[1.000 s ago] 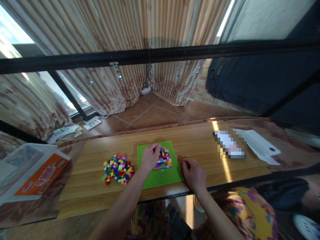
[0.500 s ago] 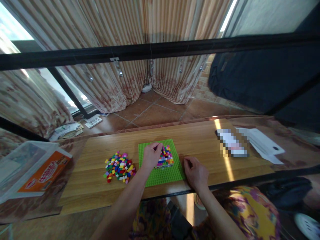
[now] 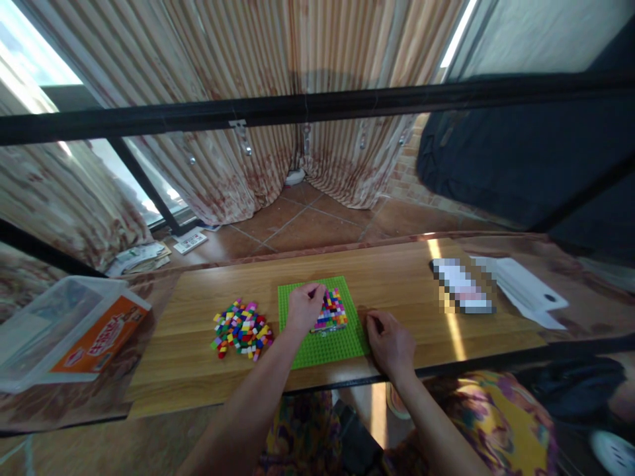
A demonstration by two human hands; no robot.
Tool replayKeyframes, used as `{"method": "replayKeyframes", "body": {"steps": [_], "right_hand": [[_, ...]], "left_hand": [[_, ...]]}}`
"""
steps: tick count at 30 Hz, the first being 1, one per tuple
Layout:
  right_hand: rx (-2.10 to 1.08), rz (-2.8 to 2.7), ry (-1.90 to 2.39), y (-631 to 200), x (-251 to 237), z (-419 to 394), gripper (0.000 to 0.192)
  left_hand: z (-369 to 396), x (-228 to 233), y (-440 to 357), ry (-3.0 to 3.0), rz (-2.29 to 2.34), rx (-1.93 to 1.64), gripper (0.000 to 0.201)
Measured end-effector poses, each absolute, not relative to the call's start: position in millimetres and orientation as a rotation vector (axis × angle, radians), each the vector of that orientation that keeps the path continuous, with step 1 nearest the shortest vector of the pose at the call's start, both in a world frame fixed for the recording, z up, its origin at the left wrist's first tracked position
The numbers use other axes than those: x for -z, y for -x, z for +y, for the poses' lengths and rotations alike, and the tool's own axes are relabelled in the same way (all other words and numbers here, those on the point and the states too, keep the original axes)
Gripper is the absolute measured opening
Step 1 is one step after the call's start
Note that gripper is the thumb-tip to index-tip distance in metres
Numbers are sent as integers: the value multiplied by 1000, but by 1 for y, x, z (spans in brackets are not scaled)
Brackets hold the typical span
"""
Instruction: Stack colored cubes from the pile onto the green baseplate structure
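Hands (image 3: 303,307) same as before, left on brick block (image 3: 331,309).

There is a single view, taken from the person's head. It looks forward and steeply down onto a long wooden tabletop (image 3: 397,277), near enough that both forearms run in from the bottom edge. The wide lens bends straight lines, and the view also takes in striped beige curtains (image 3: 278,99) and a terracotta tiled floor (image 3: 317,225) beyond the table's far edge.
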State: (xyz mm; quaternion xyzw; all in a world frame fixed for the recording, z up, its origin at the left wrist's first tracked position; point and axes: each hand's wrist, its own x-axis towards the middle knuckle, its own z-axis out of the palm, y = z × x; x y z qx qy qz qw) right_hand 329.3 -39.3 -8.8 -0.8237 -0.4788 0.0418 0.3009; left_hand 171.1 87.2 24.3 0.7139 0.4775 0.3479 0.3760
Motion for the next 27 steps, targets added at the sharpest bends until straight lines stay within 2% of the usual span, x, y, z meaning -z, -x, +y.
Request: {"method": "replayKeyframes", "body": {"steps": [6,13,18,27], "right_hand": [[-109,-1287,2209,-330,8,-39,24],[-96,-1290,2183,-329,9,-40,24],[-94,-1292,2186,-330,9,-41,24],[-106,-1283,2192,-331,10,-42,25]], "left_hand": [[86,-27,-158,-1822,1189,-994,35],[70,-37,-99,-1896,1355,-1107,31],[41,-31,-57,-2152,1364,-1046,20],[12,-20,-23,-2477,1342,-755,20]]}}
